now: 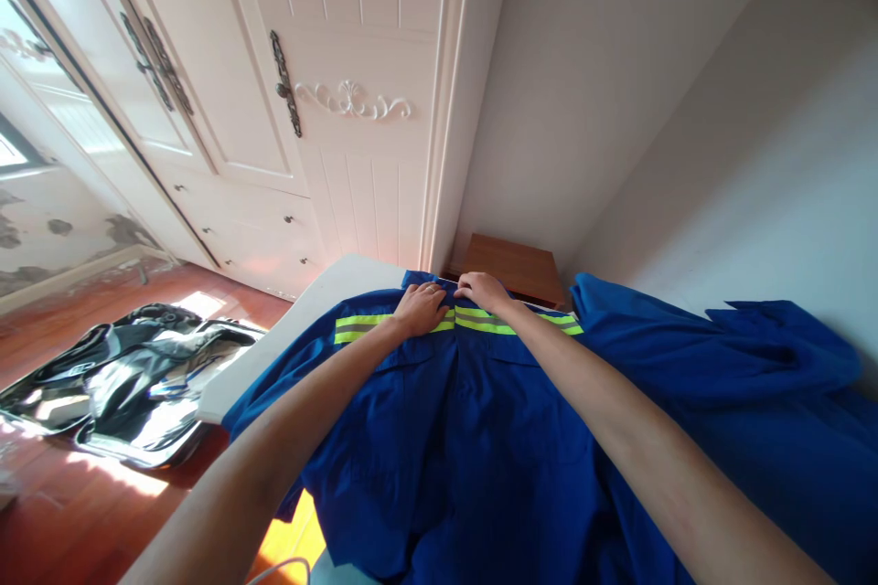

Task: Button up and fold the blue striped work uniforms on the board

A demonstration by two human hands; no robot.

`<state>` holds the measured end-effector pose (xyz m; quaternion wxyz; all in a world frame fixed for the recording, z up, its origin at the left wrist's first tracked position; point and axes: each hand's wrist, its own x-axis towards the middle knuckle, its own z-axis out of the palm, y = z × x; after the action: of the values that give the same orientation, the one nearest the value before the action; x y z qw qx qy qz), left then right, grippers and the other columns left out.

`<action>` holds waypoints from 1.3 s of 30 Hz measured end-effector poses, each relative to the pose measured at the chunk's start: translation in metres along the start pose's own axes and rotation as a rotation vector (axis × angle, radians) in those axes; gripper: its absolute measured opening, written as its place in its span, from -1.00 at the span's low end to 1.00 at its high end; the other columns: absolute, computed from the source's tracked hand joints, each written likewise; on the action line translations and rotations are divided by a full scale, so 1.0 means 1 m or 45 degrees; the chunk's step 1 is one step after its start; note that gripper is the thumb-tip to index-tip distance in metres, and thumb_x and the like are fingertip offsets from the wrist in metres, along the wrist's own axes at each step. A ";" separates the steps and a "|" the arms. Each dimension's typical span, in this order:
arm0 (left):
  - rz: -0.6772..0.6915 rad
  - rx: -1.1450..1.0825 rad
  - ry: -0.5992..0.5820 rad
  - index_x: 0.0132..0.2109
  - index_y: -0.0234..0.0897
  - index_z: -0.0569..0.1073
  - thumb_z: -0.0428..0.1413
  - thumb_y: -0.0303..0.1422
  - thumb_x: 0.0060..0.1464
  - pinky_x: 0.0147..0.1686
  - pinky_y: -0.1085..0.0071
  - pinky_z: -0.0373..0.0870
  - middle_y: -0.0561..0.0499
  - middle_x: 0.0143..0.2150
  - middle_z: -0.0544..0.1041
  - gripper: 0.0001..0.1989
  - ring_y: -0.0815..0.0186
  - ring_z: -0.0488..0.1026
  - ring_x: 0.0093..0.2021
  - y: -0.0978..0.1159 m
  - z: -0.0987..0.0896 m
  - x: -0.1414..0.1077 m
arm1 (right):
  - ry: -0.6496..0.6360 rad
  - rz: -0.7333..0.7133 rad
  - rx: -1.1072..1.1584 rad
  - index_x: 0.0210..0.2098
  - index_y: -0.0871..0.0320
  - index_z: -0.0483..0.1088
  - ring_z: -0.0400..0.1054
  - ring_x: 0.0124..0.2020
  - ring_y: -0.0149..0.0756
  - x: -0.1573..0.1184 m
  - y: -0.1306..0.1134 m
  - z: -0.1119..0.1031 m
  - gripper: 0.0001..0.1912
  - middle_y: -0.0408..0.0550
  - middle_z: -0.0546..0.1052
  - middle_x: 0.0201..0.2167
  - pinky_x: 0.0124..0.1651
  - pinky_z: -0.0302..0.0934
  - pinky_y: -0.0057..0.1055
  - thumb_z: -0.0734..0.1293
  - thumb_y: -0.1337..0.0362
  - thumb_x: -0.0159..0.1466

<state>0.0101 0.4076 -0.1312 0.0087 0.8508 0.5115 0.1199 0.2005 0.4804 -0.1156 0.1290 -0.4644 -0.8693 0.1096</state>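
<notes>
A blue work jacket (473, 420) with yellow-green reflective strips lies spread over a white board, its collar at the far edge. My left hand (420, 308) rests on the jacket just left of the front opening, its fingers bent together on the cloth near the collar. Just right of the opening, my right hand (482, 292) has its fingers closed on the cloth by the collar. The two hands are close but apart. The undersides of the fingers are hidden.
The white board (343, 279) extends to the left. Blue cloth (720, 356) lies at the right by the wall. An open suitcase (144, 384) sits on the wooden floor, a white wardrobe (363, 137) stands behind, and a brown wooden cabinet (514, 267) is in the corner.
</notes>
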 end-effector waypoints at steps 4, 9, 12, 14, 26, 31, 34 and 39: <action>-0.003 0.010 0.008 0.22 -0.19 0.40 -0.11 -0.21 0.32 0.24 0.04 0.12 -0.16 0.38 0.24 -0.58 0.06 0.04 0.41 -0.002 0.009 -0.004 | -0.010 -0.082 0.131 -0.24 0.14 0.56 0.45 -0.22 -0.31 0.002 0.003 -0.009 -0.83 -0.08 0.63 -0.25 -0.19 0.20 -0.49 0.32 0.24 0.31; -0.052 -0.011 -0.012 0.23 -0.17 0.40 -0.14 -0.19 0.34 0.28 -0.05 0.06 -0.18 0.44 0.12 -0.56 0.01 -0.08 0.45 -0.001 0.009 -0.005 | -0.037 -0.140 0.180 -0.21 0.16 0.57 0.46 -0.25 -0.34 0.014 -0.001 -0.008 -0.80 -0.11 0.64 -0.26 -0.21 0.21 -0.52 0.31 0.25 0.31; -0.053 -0.023 -0.068 0.26 -0.16 0.37 -0.14 -0.20 0.34 0.28 -0.08 0.04 -0.18 0.45 0.07 -0.55 -0.01 -0.12 0.46 -0.001 0.007 -0.004 | -0.038 -0.109 0.109 -0.27 0.14 0.58 0.46 -0.27 -0.32 0.018 -0.001 0.003 -0.84 -0.10 0.64 -0.29 -0.24 0.19 -0.50 0.34 0.27 0.29; -0.048 -0.025 -0.099 0.29 -0.18 0.33 -0.14 -0.21 0.34 0.28 -0.08 0.04 -0.20 0.46 0.05 -0.53 -0.01 -0.13 0.46 -0.001 0.006 -0.004 | -0.021 -0.073 0.035 -0.28 0.13 0.58 0.45 -0.24 -0.30 0.017 0.000 0.009 -0.85 -0.07 0.63 -0.27 -0.23 0.19 -0.48 0.34 0.27 0.30; 0.285 -0.080 -0.109 0.41 -0.26 0.11 -0.21 0.01 0.33 0.37 0.07 -0.11 -0.18 0.47 -0.01 -0.34 0.07 -0.17 0.47 0.016 -0.014 -0.026 | 0.016 -0.221 -0.356 -0.02 0.18 0.47 0.31 0.05 -0.10 -0.013 -0.023 -0.011 -0.75 0.12 0.52 -0.03 0.15 0.10 -0.24 0.27 0.31 0.35; 0.334 -0.161 -0.275 0.42 -0.27 0.08 -0.23 0.07 0.32 0.37 0.01 -0.12 -0.20 0.45 0.07 -0.30 0.07 -0.13 0.47 0.007 -0.006 -0.032 | 0.021 -0.328 -0.388 0.13 0.22 0.37 0.28 0.14 -0.02 -0.047 -0.024 -0.023 -0.57 0.17 0.44 0.12 0.22 0.12 -0.14 0.35 0.26 0.29; 0.311 -0.246 -0.139 0.37 -0.34 0.17 -0.22 -0.01 0.35 0.35 0.15 0.02 -0.22 0.39 0.21 -0.36 0.12 0.03 0.43 0.000 -0.013 -0.040 | 0.065 -0.357 -0.356 0.18 0.22 0.34 0.25 0.21 0.01 -0.078 -0.015 -0.034 -0.53 0.19 0.40 0.18 0.26 0.13 -0.07 0.32 0.23 0.30; 0.090 -0.288 0.184 0.23 -0.25 0.36 -0.18 -0.11 0.35 0.22 0.18 0.24 -0.18 0.16 0.47 -0.51 0.14 0.34 0.21 -0.021 -0.056 -0.087 | 0.138 -0.195 -0.219 0.29 0.01 0.20 0.22 0.28 0.02 -0.147 0.015 -0.074 -0.44 0.09 0.33 0.26 0.28 0.16 0.04 0.23 0.01 0.34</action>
<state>-0.0590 0.3360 -0.0965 0.0634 0.8511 0.4637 0.2380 0.3149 0.3714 -0.0690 0.1434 -0.4112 -0.9002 -0.0009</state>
